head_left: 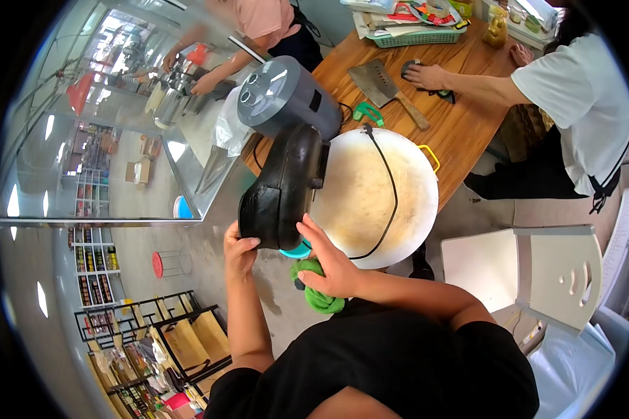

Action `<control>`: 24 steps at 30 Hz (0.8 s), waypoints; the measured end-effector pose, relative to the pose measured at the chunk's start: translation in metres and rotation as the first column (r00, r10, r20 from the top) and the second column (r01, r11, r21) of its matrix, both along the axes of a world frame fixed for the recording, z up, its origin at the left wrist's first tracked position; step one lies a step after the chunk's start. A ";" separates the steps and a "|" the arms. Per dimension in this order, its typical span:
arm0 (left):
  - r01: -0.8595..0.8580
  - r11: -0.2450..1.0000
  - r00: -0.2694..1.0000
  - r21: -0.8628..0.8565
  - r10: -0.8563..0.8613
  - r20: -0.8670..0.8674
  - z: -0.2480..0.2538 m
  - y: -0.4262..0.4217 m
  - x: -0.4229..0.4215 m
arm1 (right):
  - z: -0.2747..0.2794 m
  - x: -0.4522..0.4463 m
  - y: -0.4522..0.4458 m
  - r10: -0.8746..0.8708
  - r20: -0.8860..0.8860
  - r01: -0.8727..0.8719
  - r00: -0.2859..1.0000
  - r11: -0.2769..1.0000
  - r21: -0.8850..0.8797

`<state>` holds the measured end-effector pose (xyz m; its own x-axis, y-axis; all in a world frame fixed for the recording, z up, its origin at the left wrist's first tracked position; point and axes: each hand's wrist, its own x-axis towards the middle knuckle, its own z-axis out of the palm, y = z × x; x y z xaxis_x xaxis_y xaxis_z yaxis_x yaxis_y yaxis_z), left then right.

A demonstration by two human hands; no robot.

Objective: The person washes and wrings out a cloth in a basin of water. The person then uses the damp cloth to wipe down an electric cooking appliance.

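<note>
My left hand (240, 253) is closed around the lower end of a black appliance (281, 188), a bulky housing with a short shaft on its side. The appliance is held tilted beside a round white board (367, 202) with brown staining. In my right hand (337, 267) is a green cloth (317, 288), pressed under the palm and fingers, while the fingertips reach the appliance's edge. A black power cord (393, 183) with its plug curves across the board. Part of a teal container (297, 249) shows below the appliance.
A grey lidded machine (286, 98) stands by the wooden table (461, 70), which bears a cleaver (377, 84) and green basket (419, 36). A co-worker's hand (426, 75) rests on a dark object. Another person works behind glass. A chair (521, 269) stands at right.
</note>
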<state>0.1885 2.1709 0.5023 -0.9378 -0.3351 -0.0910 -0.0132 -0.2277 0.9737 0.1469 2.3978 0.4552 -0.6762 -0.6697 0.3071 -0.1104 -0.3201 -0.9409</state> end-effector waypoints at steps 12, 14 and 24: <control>0.066 0.997 0.997 0.030 -0.065 -0.042 0.001 0.019 -0.005 | -0.001 -0.008 0.018 0.016 0.046 -0.018 0.999 0.999 0.037; 0.047 0.999 0.999 -0.007 -0.047 -0.009 0.005 0.034 -0.009 | -0.005 -0.010 0.025 0.081 0.244 -0.084 0.966 0.996 0.002; 0.145 0.822 0.988 -0.551 -0.151 0.034 -0.042 0.156 -0.015 | -0.064 -0.040 0.118 0.036 0.673 0.007 0.739 0.998 -0.061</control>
